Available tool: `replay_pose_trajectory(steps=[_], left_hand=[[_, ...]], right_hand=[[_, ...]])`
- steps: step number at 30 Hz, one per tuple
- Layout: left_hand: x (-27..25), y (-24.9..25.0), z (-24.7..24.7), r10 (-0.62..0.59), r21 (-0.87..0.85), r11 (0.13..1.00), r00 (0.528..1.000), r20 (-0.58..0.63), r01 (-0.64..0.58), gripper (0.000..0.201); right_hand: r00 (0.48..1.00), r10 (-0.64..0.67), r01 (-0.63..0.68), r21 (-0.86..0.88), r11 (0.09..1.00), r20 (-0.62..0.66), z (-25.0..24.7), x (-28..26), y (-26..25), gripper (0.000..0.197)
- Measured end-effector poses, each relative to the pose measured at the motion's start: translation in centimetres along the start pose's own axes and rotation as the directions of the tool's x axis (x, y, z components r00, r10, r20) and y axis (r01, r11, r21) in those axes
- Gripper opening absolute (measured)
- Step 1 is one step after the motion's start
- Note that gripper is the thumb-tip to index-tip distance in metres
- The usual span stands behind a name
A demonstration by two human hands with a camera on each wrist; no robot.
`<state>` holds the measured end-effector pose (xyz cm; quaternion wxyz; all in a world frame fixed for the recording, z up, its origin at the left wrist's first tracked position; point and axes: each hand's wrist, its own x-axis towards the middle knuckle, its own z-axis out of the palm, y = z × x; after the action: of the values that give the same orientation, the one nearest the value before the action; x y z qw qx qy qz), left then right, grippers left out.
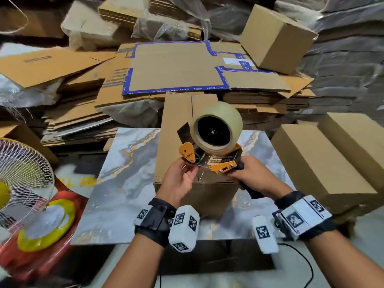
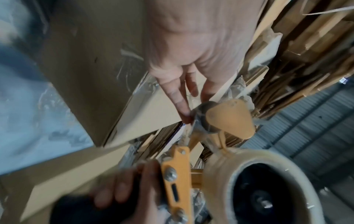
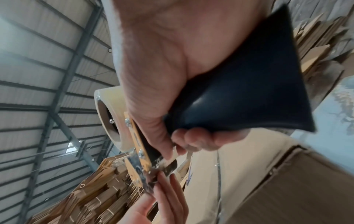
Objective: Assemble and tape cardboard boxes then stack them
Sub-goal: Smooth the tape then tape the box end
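Head view high, facing down; wrist views close, upward; all share tape dispenser (image 1: 209,142).

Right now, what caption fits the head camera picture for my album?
Right hand grips the tape dispenser while left hand fingers its front end above the cardboard box.
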<state>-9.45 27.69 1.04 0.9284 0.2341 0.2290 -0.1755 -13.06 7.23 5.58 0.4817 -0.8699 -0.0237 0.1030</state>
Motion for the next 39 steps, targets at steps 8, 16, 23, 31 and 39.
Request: replay_pose_trajectory(steps=[8, 16, 23, 31, 39], left_hand=[[-1.1, 2.3, -2.5, 0.297, 0.385, 0.875, 0.953, 0.051, -0.293, 0.018], [-3.2, 6.3, -4.8, 0.338, 0.757, 0.523, 0.911, 0.238, -0.392, 0.023], [-3.8, 7.9, -7.6, 0.423, 0.876, 0.238, 0.857, 0.296, -0.42, 0.018], [-2.8, 9.5, -11.3, 0.507, 0.889, 0.12, 0.797, 0.329, -0.443, 0.011], [-1.7, 8.7, -12.7, 0.548, 0.875, 0.1, 0.76, 0.349, -0.474, 0.014]], right_hand=[[0.998, 0.003, 0.002, -0.072, 0.997, 0.07, 0.9, 0.4, -2.7, 0.026], [0.98, -0.025, 0.049, -0.12, 0.992, 0.195, 1.8, 1.5, -3.7, 0.028], [0.972, -0.059, 0.113, -0.23, 0.967, 0.229, 4.1, 2.5, -4.0, 0.036], [0.982, -0.021, 0.081, -0.314, 0.946, 0.19, 3.1, 3.7, -2.5, 0.037], [0.984, -0.061, 0.133, -0.464, 0.876, 0.168, 4.0, 4.2, -2.5, 0.05]])
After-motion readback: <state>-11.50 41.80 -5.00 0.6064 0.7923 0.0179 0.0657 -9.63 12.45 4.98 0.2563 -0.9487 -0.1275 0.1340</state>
